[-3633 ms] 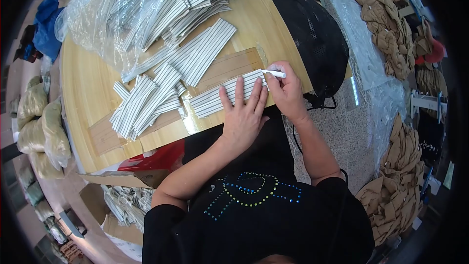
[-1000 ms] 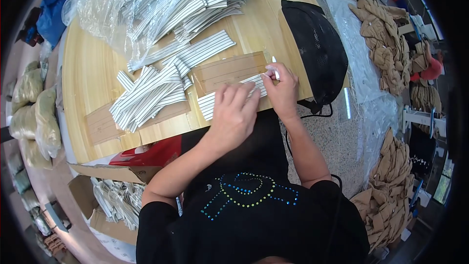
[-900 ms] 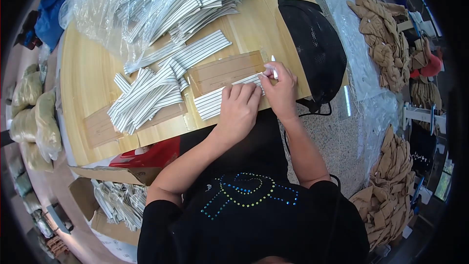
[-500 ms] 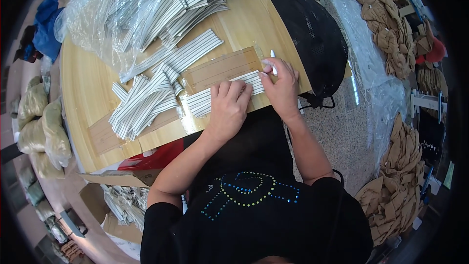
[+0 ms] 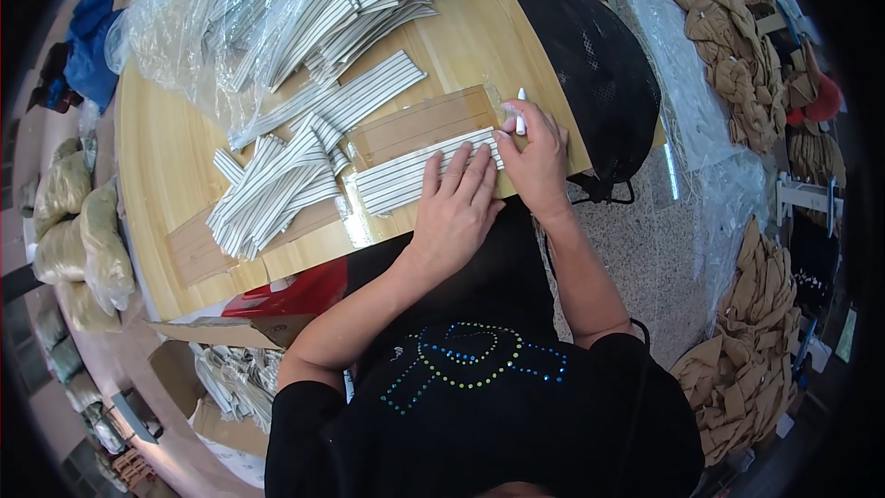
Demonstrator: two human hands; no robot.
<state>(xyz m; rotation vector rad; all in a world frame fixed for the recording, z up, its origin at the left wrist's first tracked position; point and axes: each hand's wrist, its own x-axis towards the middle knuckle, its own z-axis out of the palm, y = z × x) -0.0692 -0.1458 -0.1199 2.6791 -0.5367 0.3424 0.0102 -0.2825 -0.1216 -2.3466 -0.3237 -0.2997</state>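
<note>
A white strip of fabric with dark stripes lies near the table's front edge, along a brown cardboard template marked with lines. My left hand rests flat on the strip, fingers stretched out. At the strip's right end is my right hand, its thumb and fingertips by the fabric's corner. A white pen-like marker is held in its curled fingers, tilted up. Left of the strip, more striped pieces lie in a loose crossed heap over another brown cardboard piece.
Clear plastic bags and a stack of striped pieces cover the table's far left. A black mesh bag hangs over the right edge. An open carton of striped fabric stands below left; brown fabric heaps lie at right.
My left hand has slid right along the strip, and its bent fingers have flattened out. My right hand stays at the strip's end; the marker in it has tilted slightly.
</note>
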